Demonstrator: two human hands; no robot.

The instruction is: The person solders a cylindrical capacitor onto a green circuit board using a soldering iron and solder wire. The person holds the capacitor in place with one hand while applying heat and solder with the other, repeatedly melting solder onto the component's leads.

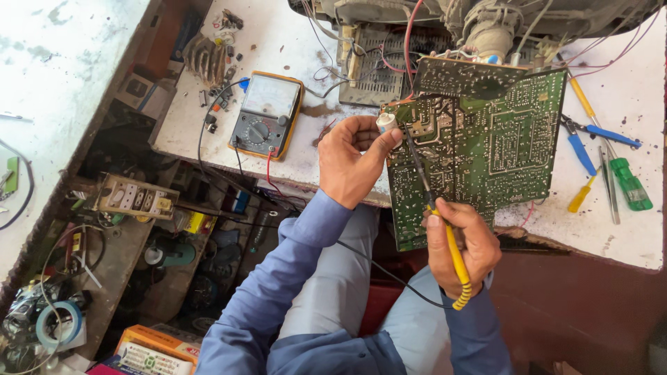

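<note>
A large green circuit board (486, 146) stands tilted at the front edge of a white workbench (292, 42), solder side up. My left hand (351, 163) grips the board's left edge and pinches a small white object (385, 123) against it. My right hand (462, 246) holds a yellow-handled soldering iron (455, 257); its dark tip rests on the board near the upper left corner. A black cord runs from the iron's handle across my lap.
A yellow-cased analog multimeter (267, 114) lies left of the board. Blue-handled pliers (580, 149), a green screwdriver (629, 184) and yellow screwdrivers (582, 101) lie on the right. A tube television chassis (479, 21) sits behind. Cluttered shelves (132, 201) and a tape roll (59, 325) sit lower left.
</note>
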